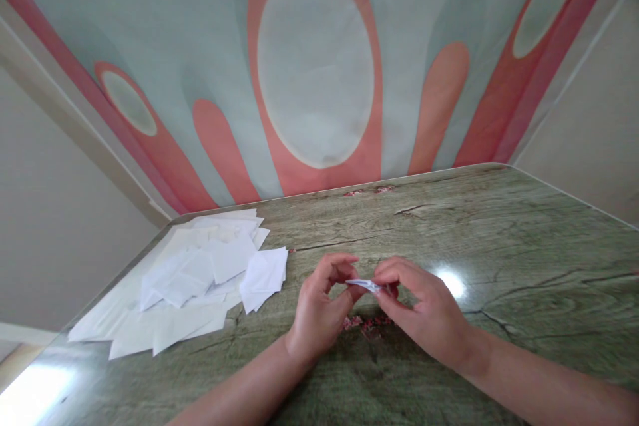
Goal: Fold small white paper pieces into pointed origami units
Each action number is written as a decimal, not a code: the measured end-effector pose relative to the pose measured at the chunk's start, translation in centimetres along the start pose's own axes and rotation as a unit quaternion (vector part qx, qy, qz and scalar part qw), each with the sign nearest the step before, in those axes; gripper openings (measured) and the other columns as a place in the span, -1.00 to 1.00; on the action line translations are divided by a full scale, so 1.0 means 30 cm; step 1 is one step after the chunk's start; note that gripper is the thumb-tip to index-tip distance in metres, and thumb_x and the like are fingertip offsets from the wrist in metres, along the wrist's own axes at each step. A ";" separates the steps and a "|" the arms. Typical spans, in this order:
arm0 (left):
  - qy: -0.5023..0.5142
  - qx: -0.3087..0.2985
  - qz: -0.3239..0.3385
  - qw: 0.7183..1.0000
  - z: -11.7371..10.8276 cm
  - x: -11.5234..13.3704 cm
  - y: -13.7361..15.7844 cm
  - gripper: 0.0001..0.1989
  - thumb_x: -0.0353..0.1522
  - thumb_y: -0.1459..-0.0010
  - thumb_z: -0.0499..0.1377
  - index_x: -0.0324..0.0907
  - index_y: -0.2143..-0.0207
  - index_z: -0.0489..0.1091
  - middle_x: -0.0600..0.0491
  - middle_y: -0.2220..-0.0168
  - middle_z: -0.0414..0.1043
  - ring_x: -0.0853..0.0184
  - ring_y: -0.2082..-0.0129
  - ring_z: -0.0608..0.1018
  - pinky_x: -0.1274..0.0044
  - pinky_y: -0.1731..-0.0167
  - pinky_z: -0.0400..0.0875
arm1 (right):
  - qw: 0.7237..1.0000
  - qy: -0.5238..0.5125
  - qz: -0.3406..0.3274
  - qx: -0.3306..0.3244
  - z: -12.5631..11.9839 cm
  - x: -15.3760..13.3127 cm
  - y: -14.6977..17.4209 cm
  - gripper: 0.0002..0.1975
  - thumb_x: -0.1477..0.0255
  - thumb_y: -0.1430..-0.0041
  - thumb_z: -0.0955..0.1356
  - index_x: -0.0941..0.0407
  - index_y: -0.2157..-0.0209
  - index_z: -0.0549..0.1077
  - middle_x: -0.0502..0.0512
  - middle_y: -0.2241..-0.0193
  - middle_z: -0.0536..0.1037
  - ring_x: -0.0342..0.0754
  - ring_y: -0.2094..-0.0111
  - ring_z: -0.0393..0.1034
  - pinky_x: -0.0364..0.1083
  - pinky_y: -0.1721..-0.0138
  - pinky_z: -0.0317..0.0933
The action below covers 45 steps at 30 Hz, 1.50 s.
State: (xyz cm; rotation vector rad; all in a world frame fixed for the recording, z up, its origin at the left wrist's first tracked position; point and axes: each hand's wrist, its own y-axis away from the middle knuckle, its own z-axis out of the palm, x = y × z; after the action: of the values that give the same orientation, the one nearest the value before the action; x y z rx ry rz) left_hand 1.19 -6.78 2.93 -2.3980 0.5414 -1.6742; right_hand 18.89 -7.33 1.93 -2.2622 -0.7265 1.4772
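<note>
A small folded piece of white paper [364,284] is held between my two hands, above the middle of the table. My left hand [323,303] pinches its left end between thumb and fingers. At the right end, the thumb and fingers of my right hand [424,303] are closed on the same paper. It looks narrow and seen nearly edge-on, so its exact folds cannot be made out. Some of the fingertips are hidden behind the paper and the hands.
Left of my hands, many loose white paper sheets [190,326] lie in an overlapping heap, with smaller square papers [264,276] on and beside it. The wood-patterned table [524,233] reflects bright light. A red and grey-blue patterned backdrop [319,180] stands behind its far edge.
</note>
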 end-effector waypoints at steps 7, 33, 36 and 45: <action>-0.046 -0.031 0.019 0.998 -0.006 -0.013 -0.014 -0.90 -0.34 -0.10 0.24 -0.20 0.42 0.46 0.03 0.41 0.48 0.35 0.36 0.50 0.53 0.29 0.38 | 1.000 0.008 -0.007 0.002 -0.005 0.001 -0.006 -0.92 0.38 -0.22 0.31 0.07 0.31 0.43 0.04 0.39 0.49 -0.11 0.38 0.36 -0.12 0.35 0.28; -0.099 -0.091 -0.107 0.985 0.010 -0.025 -0.014 -0.79 -0.33 -0.17 0.13 -0.23 0.48 0.43 0.11 0.53 0.42 0.44 0.51 0.40 0.62 0.45 0.23 | 0.987 0.008 0.160 -0.031 -0.014 0.026 -0.027 -0.81 0.33 -0.19 0.33 0.09 0.46 0.44 -0.07 0.53 0.46 -0.14 0.45 0.32 -0.17 0.40 0.14; -0.084 -0.082 -0.132 0.984 0.006 -0.027 -0.016 -0.75 -0.27 -0.17 0.13 -0.23 0.48 0.43 0.09 0.54 0.45 0.43 0.53 0.41 0.61 0.46 0.23 | 0.984 -0.009 0.176 -0.028 -0.015 0.025 -0.028 -0.80 0.32 -0.20 0.32 0.10 0.46 0.45 -0.07 0.53 0.48 -0.15 0.46 0.33 -0.18 0.40 0.14; -0.007 -0.066 -0.178 0.982 0.014 -0.042 -0.011 -0.71 -0.19 -0.16 0.15 -0.23 0.47 0.37 0.06 0.56 0.48 0.40 0.57 0.44 0.59 0.49 0.27 | 0.963 -0.011 0.256 -0.085 0.004 0.053 -0.033 -0.78 0.28 -0.13 0.35 0.13 0.49 0.41 -0.08 0.58 0.40 -0.13 0.50 0.26 -0.17 0.47 0.08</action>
State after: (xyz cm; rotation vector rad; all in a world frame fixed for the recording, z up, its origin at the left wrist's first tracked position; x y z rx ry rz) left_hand 1.27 -6.01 1.80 -2.7312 0.2343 -1.8014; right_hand 19.08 -5.60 1.23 -2.7106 -0.2841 1.7139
